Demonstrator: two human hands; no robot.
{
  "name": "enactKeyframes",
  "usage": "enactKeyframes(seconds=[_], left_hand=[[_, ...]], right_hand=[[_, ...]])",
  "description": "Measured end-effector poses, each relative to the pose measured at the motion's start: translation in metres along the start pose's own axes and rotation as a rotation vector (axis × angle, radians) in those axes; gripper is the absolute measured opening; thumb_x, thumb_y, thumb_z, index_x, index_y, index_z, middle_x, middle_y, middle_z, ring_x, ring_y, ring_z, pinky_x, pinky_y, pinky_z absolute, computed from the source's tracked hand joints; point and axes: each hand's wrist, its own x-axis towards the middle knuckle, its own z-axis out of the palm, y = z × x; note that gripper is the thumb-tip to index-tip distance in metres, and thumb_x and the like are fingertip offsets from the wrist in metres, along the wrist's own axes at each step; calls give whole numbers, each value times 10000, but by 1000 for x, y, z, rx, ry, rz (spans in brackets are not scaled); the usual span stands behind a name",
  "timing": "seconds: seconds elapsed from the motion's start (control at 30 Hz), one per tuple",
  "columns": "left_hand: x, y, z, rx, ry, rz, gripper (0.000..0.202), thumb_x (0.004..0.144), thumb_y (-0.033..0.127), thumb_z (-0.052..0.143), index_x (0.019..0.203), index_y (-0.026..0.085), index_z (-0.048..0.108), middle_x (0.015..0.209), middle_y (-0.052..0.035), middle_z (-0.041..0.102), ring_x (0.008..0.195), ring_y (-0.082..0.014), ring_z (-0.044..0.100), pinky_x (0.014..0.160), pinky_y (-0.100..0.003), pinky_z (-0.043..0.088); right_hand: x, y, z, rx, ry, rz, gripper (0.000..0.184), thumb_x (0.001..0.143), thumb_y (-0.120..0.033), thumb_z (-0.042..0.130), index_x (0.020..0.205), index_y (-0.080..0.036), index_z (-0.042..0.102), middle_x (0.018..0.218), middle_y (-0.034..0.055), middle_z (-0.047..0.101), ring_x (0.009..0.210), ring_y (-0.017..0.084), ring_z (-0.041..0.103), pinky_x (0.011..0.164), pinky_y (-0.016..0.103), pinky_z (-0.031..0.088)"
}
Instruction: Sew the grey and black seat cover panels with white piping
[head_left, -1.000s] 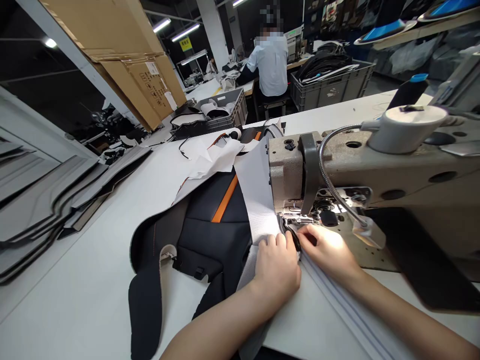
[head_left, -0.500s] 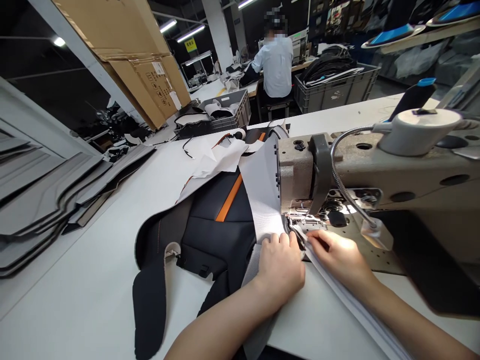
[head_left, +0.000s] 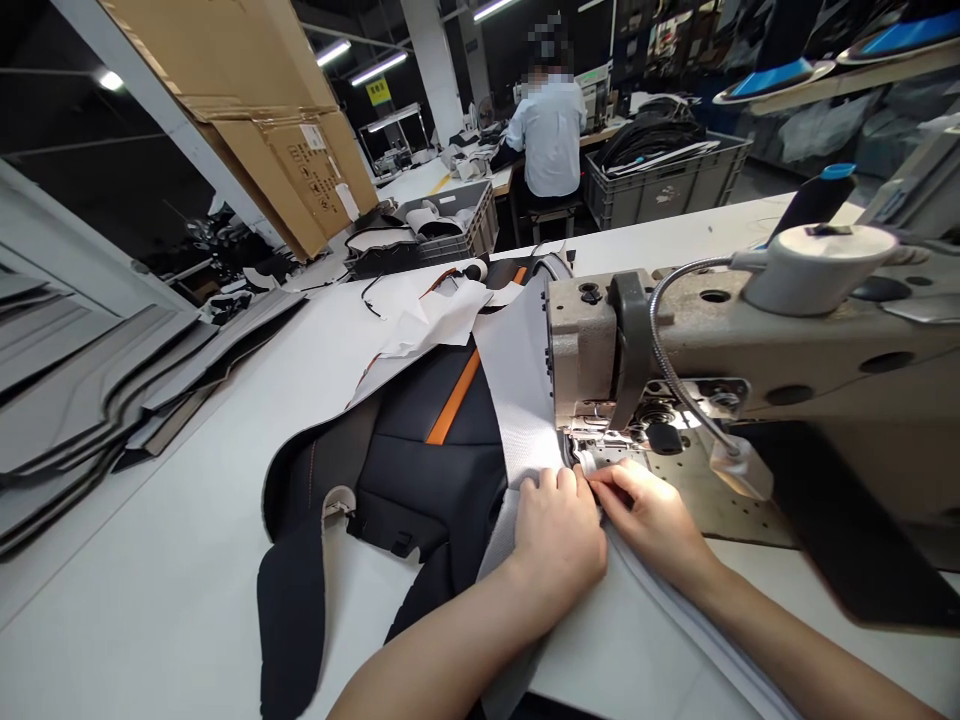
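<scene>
A black seat cover (head_left: 427, 470) with an orange stripe and light grey backing lies on the white table, its right edge at the needle area of a sewing machine (head_left: 589, 345). My left hand (head_left: 559, 525) is closed on the grey edge of this cover, just in front of the presser foot. Close beside it, my right hand (head_left: 649, 510) pinches a long white strip (head_left: 697, 610) against the cover's edge. From there the strip trails down across the table beneath my right forearm. My fingertips partly hide where strip and cover meet.
Flat grey panels (head_left: 112, 380) are stacked on the left. Behind stand a cardboard box (head_left: 285, 150) and grey crates (head_left: 667, 190). A co-worker (head_left: 551, 135) sits with their back to me. A lamp (head_left: 739, 465) hangs near the needle.
My right hand has shifted left, closer to my left hand, and the strip has moved with it. My left hand stays nearly in place on the cover. The view has shifted slightly.
</scene>
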Motion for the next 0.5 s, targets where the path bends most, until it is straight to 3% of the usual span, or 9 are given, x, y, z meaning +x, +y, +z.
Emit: enactKeyframes(seconds=[0.2, 0.5], left_hand=[[2, 1, 7, -17, 55, -37, 491, 813, 294, 527, 1253, 79, 497, 939, -110, 576, 870, -253, 525, 680, -366, 444], [8, -2, 5, 6, 105, -61, 308, 810, 276, 524, 1058, 103, 585, 919, -92, 535, 852, -250, 491, 672, -377, 427]], right_hand=[[-10, 5, -4, -336, -99, -116, 312, 894, -219, 363, 1041, -235, 638, 737, 25, 580, 657, 158, 580, 555, 255, 450], [-2, 3, -2, -626, -68, -226, 380, 840, -173, 357, 1111, -194, 622, 735, 25, 621, 663, 155, 619, 507, 259, 390]])
